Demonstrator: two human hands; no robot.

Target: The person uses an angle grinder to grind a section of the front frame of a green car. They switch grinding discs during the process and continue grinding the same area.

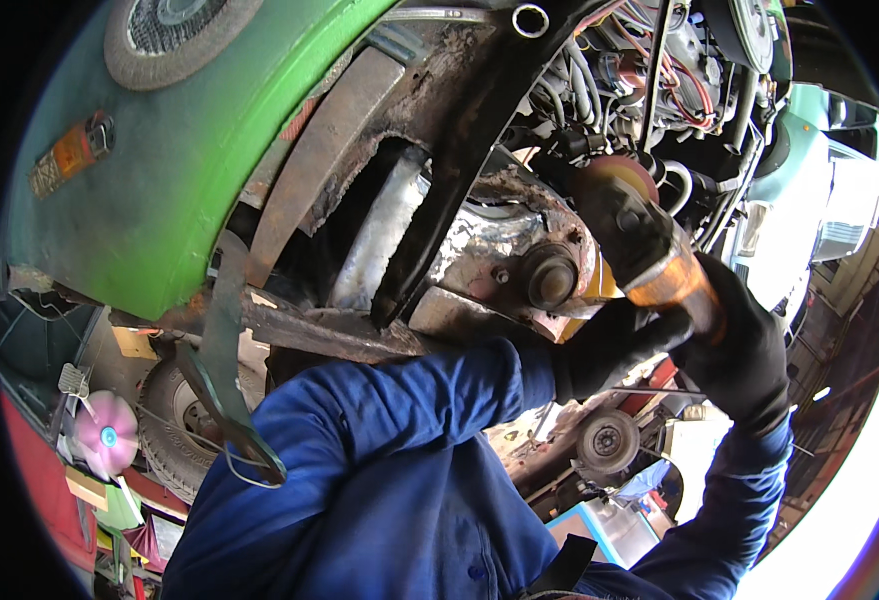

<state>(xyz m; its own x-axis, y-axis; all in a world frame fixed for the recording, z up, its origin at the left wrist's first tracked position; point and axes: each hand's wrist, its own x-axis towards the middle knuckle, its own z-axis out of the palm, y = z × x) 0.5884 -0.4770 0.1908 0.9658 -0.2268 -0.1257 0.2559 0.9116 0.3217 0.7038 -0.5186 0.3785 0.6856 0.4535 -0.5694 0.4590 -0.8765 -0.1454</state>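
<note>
Both my hands wear black gloves and are on an orange-and-dark angle grinder [664, 265]. Around its rear body my right hand [744, 345] is closed. My left hand [614, 350] comes across from the left, its fingers bent against the underside of the body. At the grinder's far end is a reddish-brown disc [624, 178], in front of the engine bay; whether it touches metal I cannot tell. Left of the grinder lies rusty, partly bare car bodywork [489, 255] with a ragged opening and a round dark fitting [549, 275].
A green body panel [159, 220] fills the upper left, with an orange-and-dark tool [69, 155] on it. Hoses and red wires crowd the engine bay [649, 80]. A dark metal bracket [227, 370] juts beside my left sleeve. Behind at right stands a pale green vehicle [804, 175].
</note>
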